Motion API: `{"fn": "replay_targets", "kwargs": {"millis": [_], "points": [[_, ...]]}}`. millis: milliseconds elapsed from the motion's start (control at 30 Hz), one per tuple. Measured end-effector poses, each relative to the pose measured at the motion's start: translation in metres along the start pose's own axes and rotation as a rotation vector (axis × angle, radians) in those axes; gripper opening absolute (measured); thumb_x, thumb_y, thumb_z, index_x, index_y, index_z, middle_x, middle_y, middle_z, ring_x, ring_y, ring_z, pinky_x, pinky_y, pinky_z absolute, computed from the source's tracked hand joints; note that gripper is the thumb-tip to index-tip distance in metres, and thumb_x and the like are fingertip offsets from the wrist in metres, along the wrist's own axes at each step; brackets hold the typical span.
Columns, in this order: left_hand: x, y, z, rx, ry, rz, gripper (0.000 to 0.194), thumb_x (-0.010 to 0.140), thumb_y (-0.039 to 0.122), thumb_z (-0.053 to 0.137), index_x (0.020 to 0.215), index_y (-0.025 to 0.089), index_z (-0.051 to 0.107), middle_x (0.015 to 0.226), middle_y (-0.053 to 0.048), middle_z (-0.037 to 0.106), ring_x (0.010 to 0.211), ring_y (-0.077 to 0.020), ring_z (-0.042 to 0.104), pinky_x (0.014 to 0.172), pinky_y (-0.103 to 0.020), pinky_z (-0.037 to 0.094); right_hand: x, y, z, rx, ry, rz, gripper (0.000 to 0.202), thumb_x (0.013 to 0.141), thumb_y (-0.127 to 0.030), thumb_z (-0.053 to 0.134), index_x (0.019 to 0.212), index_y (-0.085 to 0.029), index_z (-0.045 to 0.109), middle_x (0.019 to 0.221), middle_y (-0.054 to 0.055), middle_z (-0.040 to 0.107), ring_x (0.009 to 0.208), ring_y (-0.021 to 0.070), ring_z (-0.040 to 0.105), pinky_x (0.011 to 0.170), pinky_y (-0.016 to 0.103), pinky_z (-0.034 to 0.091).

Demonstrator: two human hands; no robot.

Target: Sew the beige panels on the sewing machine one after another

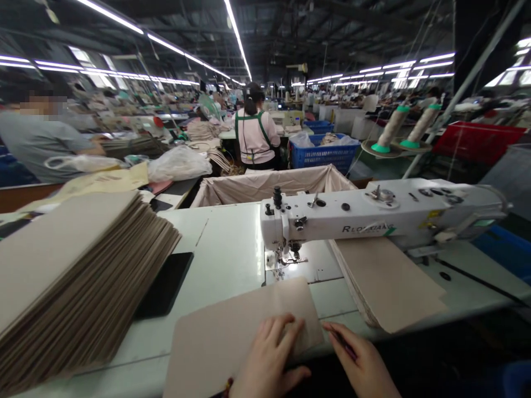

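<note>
Resting my spread left hand [271, 351] on the tan sheet [219, 337] in front of the sewing machine [315, 215], I'm gripping a dark tool [347, 348] in my right hand [362, 359], while a big stack [83, 249] and a small pile [388, 279] are lying near, leaving me unsure which is done.

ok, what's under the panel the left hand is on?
Table shows past the far edge of the panel; whatever lies directly beneath is covered.

A panel [215, 337] is lying under the left grip [271, 351]; left of that grip, a stack [83, 282] is resting on the bench [224, 243]. Ahead of the right grip [357, 356], a sewing machine [332, 215] is standing, more panels [385, 282] lying partly beneath it.
</note>
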State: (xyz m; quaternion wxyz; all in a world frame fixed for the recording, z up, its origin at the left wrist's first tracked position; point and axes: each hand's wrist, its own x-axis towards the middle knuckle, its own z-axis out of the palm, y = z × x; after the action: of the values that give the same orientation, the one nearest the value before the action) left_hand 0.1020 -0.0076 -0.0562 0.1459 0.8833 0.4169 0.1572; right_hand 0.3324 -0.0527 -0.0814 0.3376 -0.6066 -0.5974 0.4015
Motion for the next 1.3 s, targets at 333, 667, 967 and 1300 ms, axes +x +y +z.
{"fn": "replay_targets", "kwargs": {"millis": [333,667,967,1300], "points": [[0.007,0.029,0.039,-0.044,0.055,-0.044,0.012,0.095,0.014,0.049,0.089,0.02,0.057,0.087,-0.006,0.058,0.08,-0.023,0.058,0.071,-0.036,0.05,-0.007,0.004,0.008,0.086,0.031,0.005,0.036,0.098,-0.043,0.041,0.117,-0.022,0.063,0.119,0.008,0.067,0.114,0.0195,0.059,0.099,0.028,0.045],[0.013,0.033,0.027,-0.374,-0.01,-0.219,0.016,0.099,0.025,0.046,0.088,0.021,0.058,0.089,-0.004,0.061,0.085,-0.021,0.059,0.077,-0.032,0.048,-0.029,0.01,0.017,-0.647,0.094,-0.177,0.021,0.099,-0.033,0.035,0.091,-0.023,0.052,0.08,0.001,0.065,0.065,0.0184,0.067,0.055,0.024,0.046],[0.008,-0.001,-0.024,-0.454,-0.252,-0.087,0.028,0.099,0.034,0.045,0.087,0.025,0.068,0.117,-0.004,0.059,0.109,-0.0207,0.055,0.097,-0.032,0.044,-0.022,0.018,0.022,-0.679,0.16,-0.174,0.027,0.101,-0.033,0.031,0.086,-0.025,0.052,0.07,-0.002,0.066,0.058,0.0167,0.068,0.049,0.022,0.045],[-0.03,-0.067,-0.044,0.002,0.027,-0.473,0.017,0.084,0.032,0.057,0.095,0.019,0.059,0.101,-0.009,0.058,0.096,-0.027,0.056,0.087,-0.04,0.045,-0.011,0.011,0.028,-0.488,0.227,-0.349,0.05,0.087,-0.027,0.044,0.136,-0.038,0.046,0.101,-0.003,0.074,0.066,0.0196,0.072,0.057,0.025,0.059]]}}
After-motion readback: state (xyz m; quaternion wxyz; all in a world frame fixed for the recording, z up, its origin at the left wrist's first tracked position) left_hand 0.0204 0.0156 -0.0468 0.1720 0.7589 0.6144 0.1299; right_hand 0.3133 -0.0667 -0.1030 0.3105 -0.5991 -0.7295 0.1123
